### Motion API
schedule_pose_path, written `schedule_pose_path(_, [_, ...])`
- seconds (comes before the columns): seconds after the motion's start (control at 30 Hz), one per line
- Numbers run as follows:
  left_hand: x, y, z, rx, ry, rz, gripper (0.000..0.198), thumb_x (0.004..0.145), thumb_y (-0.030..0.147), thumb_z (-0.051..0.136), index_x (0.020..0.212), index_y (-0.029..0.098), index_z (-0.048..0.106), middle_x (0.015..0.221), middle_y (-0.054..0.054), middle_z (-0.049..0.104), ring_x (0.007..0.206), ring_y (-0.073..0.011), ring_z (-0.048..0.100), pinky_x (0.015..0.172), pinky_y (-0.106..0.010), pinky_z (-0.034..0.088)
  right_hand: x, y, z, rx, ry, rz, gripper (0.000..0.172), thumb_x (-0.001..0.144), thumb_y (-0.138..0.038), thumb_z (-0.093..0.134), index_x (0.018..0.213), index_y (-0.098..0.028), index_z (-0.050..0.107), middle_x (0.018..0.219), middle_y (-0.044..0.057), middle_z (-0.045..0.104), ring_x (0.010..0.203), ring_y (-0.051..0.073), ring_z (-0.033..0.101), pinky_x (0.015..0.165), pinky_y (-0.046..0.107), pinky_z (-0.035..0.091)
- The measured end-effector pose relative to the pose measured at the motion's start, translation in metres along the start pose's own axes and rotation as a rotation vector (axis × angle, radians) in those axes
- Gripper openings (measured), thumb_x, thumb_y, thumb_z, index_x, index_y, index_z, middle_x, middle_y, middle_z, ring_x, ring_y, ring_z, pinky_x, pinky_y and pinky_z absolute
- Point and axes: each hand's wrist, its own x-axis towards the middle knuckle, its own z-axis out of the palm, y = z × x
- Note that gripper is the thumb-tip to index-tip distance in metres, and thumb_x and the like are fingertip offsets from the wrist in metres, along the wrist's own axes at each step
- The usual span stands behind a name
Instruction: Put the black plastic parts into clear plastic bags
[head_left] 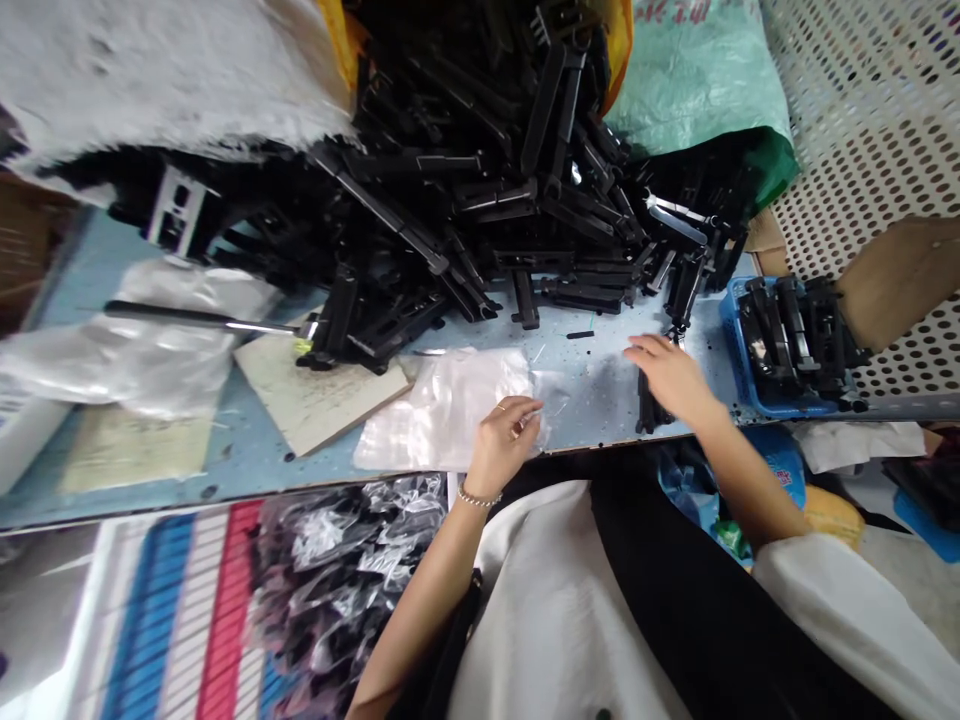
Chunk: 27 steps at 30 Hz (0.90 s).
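Note:
My left hand [504,440] pinches the edge of the top clear plastic bag in a stack of bags [442,405] lying on the light blue table [247,450]. My right hand [669,378] rests over a black plastic part [646,408] near the table's front edge, its fingers curled round the piece. A large heap of black plastic parts [465,180] fills the back of the table just beyond both hands.
A blue basket [739,370] with several black parts stands at the right. A pale board [315,385] and crumpled plastic [135,350] lie at the left. Bagged parts [345,570] pile up below the table edge. A perforated white panel [862,110] is at the far right.

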Motion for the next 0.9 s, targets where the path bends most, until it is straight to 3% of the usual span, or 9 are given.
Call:
schedule_pose_path(0.07, [0.000, 0.000, 0.003, -0.006, 0.012, 0.005, 0.019, 0.093, 0.025, 0.061, 0.097, 0.019, 0.078, 0.098, -0.008, 0.075, 0.091, -0.0185, 0.071, 0.080, -0.030, 0.059, -0.002, 0.018, -0.022, -0.185, -0.068, -0.050, 0.040, 0.093, 0.002, 0.045, 0.121, -0.016, 0.069, 0.147, 0.015, 0.060, 0.139, 0.033, 0.052, 0.106, 0.045, 0.047])
schedule_pose_path(0.17, [0.000, 0.001, 0.009, 0.004, 0.016, -0.010, 0.020, 0.089, 0.020, 0.063, 0.103, 0.021, 0.078, 0.103, -0.007, 0.073, 0.082, -0.0151, 0.069, 0.078, -0.028, 0.059, -0.017, 0.017, -0.036, -0.314, -0.160, 0.052, 0.026, 0.103, -0.017, 0.047, 0.118, -0.013, 0.067, 0.123, 0.019, 0.072, 0.116, 0.032, 0.067, 0.089, 0.040, 0.053])
schedule_pose_path(0.27, [-0.001, 0.001, 0.012, -0.001, 0.006, -0.045, 0.032, 0.083, 0.019, 0.070, 0.114, 0.021, 0.075, 0.111, -0.007, 0.071, 0.071, -0.0114, 0.065, 0.070, -0.026, 0.059, -0.041, -0.005, -0.026, -0.379, -0.266, 0.269, 0.030, 0.104, -0.034, 0.050, 0.107, -0.009, 0.066, 0.096, 0.022, 0.074, 0.093, 0.034, 0.074, 0.072, 0.036, 0.053])
schedule_pose_path(0.43, [0.001, 0.001, 0.019, -0.024, 0.009, -0.019, 0.017, 0.093, 0.028, 0.064, 0.096, 0.020, 0.079, 0.096, -0.006, 0.073, 0.086, -0.0166, 0.071, 0.079, -0.028, 0.060, -0.061, -0.018, 0.009, -0.284, -0.231, 0.404, 0.025, 0.101, -0.028, 0.057, 0.114, -0.006, 0.059, 0.101, 0.025, 0.073, 0.094, 0.034, 0.075, 0.071, 0.033, 0.054])
schedule_pose_path(0.53, [0.001, -0.001, 0.023, 0.029, -0.001, -0.005, 0.019, 0.091, 0.021, 0.063, 0.102, 0.021, 0.079, 0.101, -0.006, 0.073, 0.082, -0.0152, 0.070, 0.077, -0.028, 0.060, -0.061, -0.003, 0.017, 0.077, -0.162, 0.458, 0.027, 0.098, -0.022, 0.057, 0.123, -0.011, 0.058, 0.096, 0.017, 0.076, 0.086, 0.029, 0.076, 0.075, 0.034, 0.055])
schedule_pose_path(0.6, [0.001, -0.002, 0.026, 0.067, -0.024, 0.001, 0.027, 0.088, 0.018, 0.063, 0.110, 0.022, 0.077, 0.108, -0.006, 0.072, 0.071, -0.0118, 0.066, 0.071, -0.026, 0.060, -0.064, 0.006, 0.018, 0.578, -0.146, 0.444, 0.026, 0.097, -0.030, 0.057, 0.119, -0.016, 0.061, 0.090, 0.010, 0.076, 0.075, 0.023, 0.074, 0.071, 0.032, 0.056])
schedule_pose_path(0.73, [0.000, -0.003, 0.028, 0.119, -0.021, 0.043, 0.040, 0.084, 0.010, 0.060, 0.121, 0.020, 0.073, 0.122, -0.009, 0.070, 0.066, -0.0096, 0.065, 0.071, -0.026, 0.061, -0.079, -0.001, 0.032, 1.541, -0.469, 0.370, 0.045, 0.083, -0.055, 0.073, 0.103, -0.015, 0.066, 0.079, 0.007, 0.075, 0.052, 0.015, 0.064, 0.049, 0.024, 0.050])
schedule_pose_path(0.8, [-0.001, -0.003, 0.026, 0.147, 0.009, 0.072, 0.048, 0.085, 0.008, 0.057, 0.130, 0.019, 0.068, 0.131, -0.012, 0.067, 0.070, -0.0104, 0.067, 0.074, -0.027, 0.063, -0.084, -0.012, 0.047, 1.747, -0.616, 0.403, 0.045, 0.079, -0.054, 0.080, 0.094, -0.013, 0.067, 0.071, 0.007, 0.073, 0.048, 0.011, 0.059, 0.045, 0.020, 0.046])
schedule_pose_path(0.9, [-0.004, -0.001, 0.022, 0.228, 0.040, 0.168, 0.057, 0.092, 0.010, 0.053, 0.147, 0.021, 0.054, 0.143, -0.014, 0.060, 0.085, -0.0140, 0.073, 0.084, -0.029, 0.065, -0.085, -0.022, 0.070, 1.935, -0.605, 0.509, 0.039, 0.080, -0.047, 0.083, 0.090, -0.012, 0.070, 0.071, 0.005, 0.071, 0.054, 0.008, 0.058, 0.047, 0.014, 0.046])
